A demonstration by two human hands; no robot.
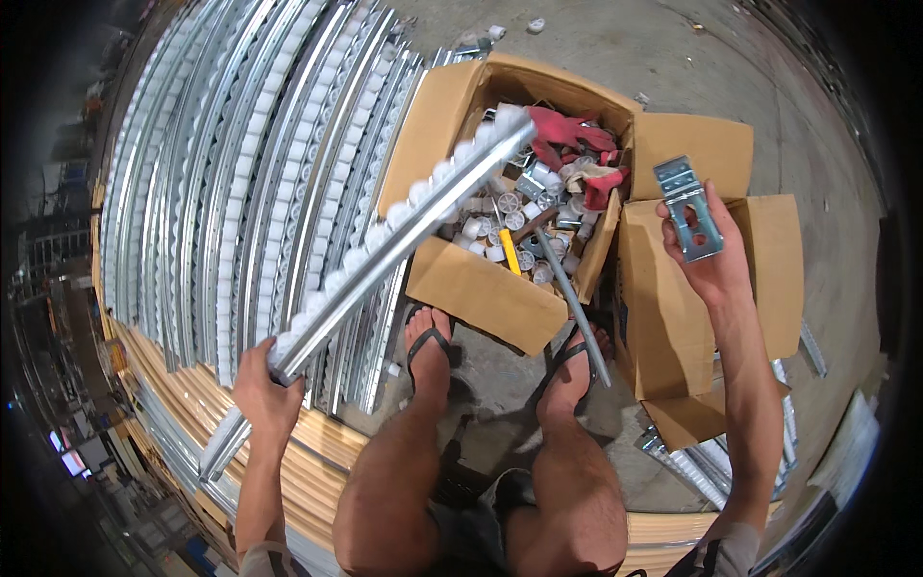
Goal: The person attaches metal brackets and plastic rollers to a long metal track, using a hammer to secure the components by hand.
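Note:
A metal roller track (409, 236) with a row of white wheels along one side is gripped near its lower end by my left hand (266, 389). It slants up to the right, its far end over an open cardboard box (486, 298). My right hand (716, 255) is raised on the right, its fingers closed round a shiny metal bracket (690, 213) with cut-out holes. Inside the box lie loose white wheels (510, 203), small metal parts, red and white gloves (567, 135), a yellow-handled tool (509, 252) and a hammer (567, 284) whose handle sticks out over the front.
Many similar roller tracks (240, 173) lie side by side on the left. Beneath me is a stack of tan lengths (327, 444). A second cardboard box (663, 308) stands on the right, with metal pieces (707, 471) beside it. My sandalled feet are on the concrete floor (481, 361).

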